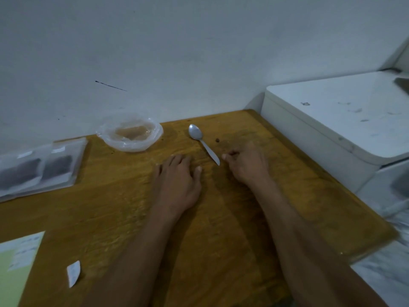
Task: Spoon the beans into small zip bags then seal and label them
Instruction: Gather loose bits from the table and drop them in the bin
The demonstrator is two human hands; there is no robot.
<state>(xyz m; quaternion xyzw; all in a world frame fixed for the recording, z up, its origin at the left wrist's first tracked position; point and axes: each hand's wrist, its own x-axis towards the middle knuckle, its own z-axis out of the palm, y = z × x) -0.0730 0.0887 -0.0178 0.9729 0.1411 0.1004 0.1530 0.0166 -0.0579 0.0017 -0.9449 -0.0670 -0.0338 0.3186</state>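
Observation:
My left hand (177,182) lies flat on the wooden table (110,207), palm down, fingers spread, holding nothing. My right hand (247,165) rests beside it with fingers curled under; nothing shows in it. A metal spoon (202,141) lies between and beyond the hands, bowl away from me, its handle tip close to my right thumb. A clear plastic bowl (130,135) stands at the back, left of the spoon, and looks empty of beans. Two filled zip bags (37,169) with dark beans and white labels lie flat at the far left. One loose bean (217,140) sits near the spoon.
A sheet of labels on green backing (17,262) lies at the near left corner, with a peeled white strip (73,273) next to it. A white box-like appliance (332,120) stands against the table's right edge. The wall runs along the table's back.

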